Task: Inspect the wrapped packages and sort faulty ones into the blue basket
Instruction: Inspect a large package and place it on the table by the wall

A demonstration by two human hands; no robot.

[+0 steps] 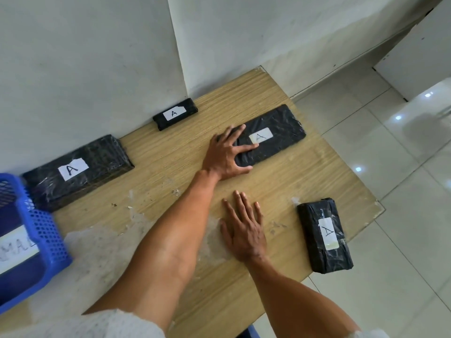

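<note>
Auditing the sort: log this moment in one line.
left hand: resting on flat A-labelled package | right hand: flat on table

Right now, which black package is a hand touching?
The wide flat package at the table's far side: only it has the left hand resting on its end, fingers spread.

Just one camera sees it all. It sits on the person's head and looks forward and down at the wooden table [170, 154]. It is high over the table and close to it, so both bare arms come up into the picture from the bottom edge. The left hand [225, 154] and the right hand [244, 230] lie near the middle. The lens is wide, so it also takes in the white wall [85, 57] at the top, the blue basket [44, 230] cut off at the left edge, and the tiled floor [390, 167] on the right
</note>
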